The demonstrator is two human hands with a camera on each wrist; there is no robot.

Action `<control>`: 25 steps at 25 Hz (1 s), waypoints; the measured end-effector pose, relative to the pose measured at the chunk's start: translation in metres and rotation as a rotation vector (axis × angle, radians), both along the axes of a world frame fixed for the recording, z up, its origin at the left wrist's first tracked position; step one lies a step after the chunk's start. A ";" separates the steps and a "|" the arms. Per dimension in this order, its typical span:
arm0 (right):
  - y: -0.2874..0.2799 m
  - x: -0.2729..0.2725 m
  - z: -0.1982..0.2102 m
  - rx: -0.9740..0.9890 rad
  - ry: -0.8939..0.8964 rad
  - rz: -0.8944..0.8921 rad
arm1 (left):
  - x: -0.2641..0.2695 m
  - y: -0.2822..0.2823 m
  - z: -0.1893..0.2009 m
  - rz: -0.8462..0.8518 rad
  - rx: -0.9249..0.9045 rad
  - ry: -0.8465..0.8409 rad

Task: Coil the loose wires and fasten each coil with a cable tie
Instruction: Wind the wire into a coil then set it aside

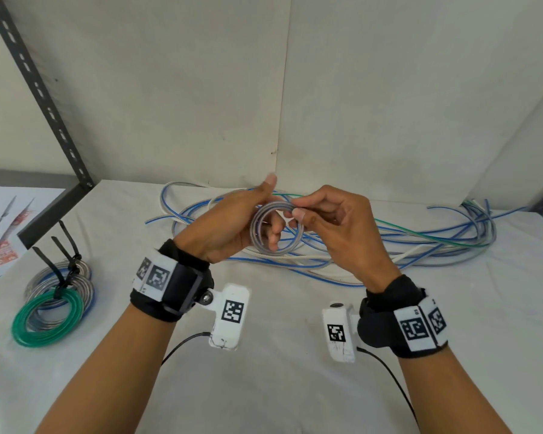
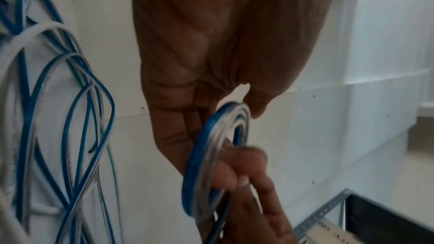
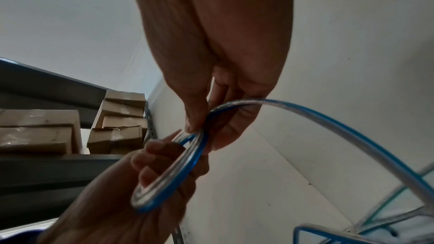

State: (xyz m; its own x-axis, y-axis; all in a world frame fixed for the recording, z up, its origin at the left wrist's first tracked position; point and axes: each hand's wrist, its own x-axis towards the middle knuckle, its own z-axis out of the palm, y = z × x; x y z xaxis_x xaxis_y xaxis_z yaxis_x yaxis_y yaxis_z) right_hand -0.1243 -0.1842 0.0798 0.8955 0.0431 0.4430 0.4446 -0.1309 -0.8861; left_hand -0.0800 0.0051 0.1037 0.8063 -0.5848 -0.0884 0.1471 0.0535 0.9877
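A small coil (image 1: 282,252) of clear wire with a blue stripe is held above the white table (image 1: 279,386). My left hand (image 1: 239,220) grips its left side, fingers through the ring and thumb raised. My right hand (image 1: 298,208) pinches the wire at the coil's top between thumb and forefinger. The left wrist view shows the coil (image 2: 199,164) edge-on below my left hand (image 2: 187,127), with right fingers (image 2: 241,170) on it. In the right wrist view the coil (image 3: 169,183) sits in the left hand (image 3: 117,201); the wire's free length (image 3: 328,121) trails right from my right hand (image 3: 195,118).
A tangle of loose blue, white and green wires (image 1: 389,242) lies along the back of the table. At the left lie finished coils, a green coil (image 1: 44,321) on top, bound with black cable ties (image 1: 60,261). A metal shelf upright (image 1: 38,89) and printed sheets (image 1: 3,230) stand further left.
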 end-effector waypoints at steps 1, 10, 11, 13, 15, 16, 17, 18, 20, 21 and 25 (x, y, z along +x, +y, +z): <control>0.000 0.000 0.000 -0.039 -0.009 -0.008 | -0.001 -0.003 -0.001 0.002 0.052 -0.059; 0.011 -0.001 -0.006 -0.130 -0.085 -0.093 | -0.006 -0.003 0.003 0.069 0.255 -0.206; 0.012 -0.001 -0.006 -0.113 -0.093 -0.102 | -0.006 -0.003 0.003 0.078 0.222 -0.189; 0.015 -0.001 -0.005 -0.064 -0.101 -0.121 | -0.006 -0.004 0.004 0.102 0.153 -0.169; 0.018 -0.002 -0.004 -0.015 -0.086 -0.160 | -0.005 -0.005 0.004 0.141 0.110 -0.178; 0.020 -0.003 -0.003 0.018 -0.073 -0.187 | -0.004 -0.006 0.004 0.167 0.086 -0.185; 0.023 -0.004 -0.003 0.060 -0.057 -0.209 | -0.004 -0.006 0.004 0.195 0.058 -0.191; 0.028 -0.005 -0.004 0.112 -0.038 -0.218 | -0.004 -0.007 0.004 0.221 0.028 -0.195; 0.038 -0.008 -0.009 0.211 -0.016 -0.210 | -0.003 -0.008 0.004 0.272 -0.040 -0.195; 0.045 -0.009 -0.012 0.247 -0.017 -0.204 | -0.004 -0.009 0.003 0.298 -0.084 -0.186; 0.054 -0.007 -0.018 0.354 -0.048 -0.221 | -0.006 -0.019 -0.002 0.313 -0.261 -0.105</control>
